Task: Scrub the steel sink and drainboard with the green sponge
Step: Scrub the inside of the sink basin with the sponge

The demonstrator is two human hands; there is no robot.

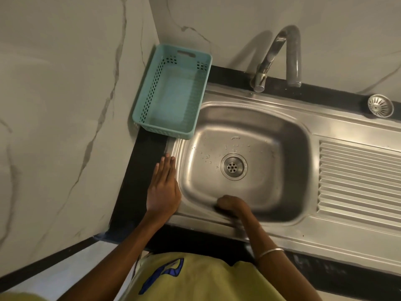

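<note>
From the head camera I look down on the steel sink (249, 135), its basin set into a dark tabletop (138, 181) in a corner of pale marbled wall. My right hand (229, 204) is down inside the basin, pressed against the near wall close to the near-left corner, with the fingers curled over and the knuckles up. A dark smear shows just under it, blurred, which I take to be the green sponge (219, 210); I cannot make out its colour or shape, and I cannot tell how tightly the fingers have closed on it. A thin metal bangle (270, 253) sits on that forearm.

My left hand (163, 187) lies flat and open, fingers straight and together, palm down across the sink's left rim and the dark tabletop beside it, holding nothing.

The round drain (234, 166) sits at the middle of the basin floor, with water droplets scattered on its far side. The ribbed drainboard (358, 181) lies to the right of the basin. A loose strainer (380, 105) rests at the far right, on the far edge of the steel. The curved tap (280, 55) stands at the far side, and an empty teal plastic basket (173, 92) sits at the far left, its corner overlapping the sink's rim.
</note>
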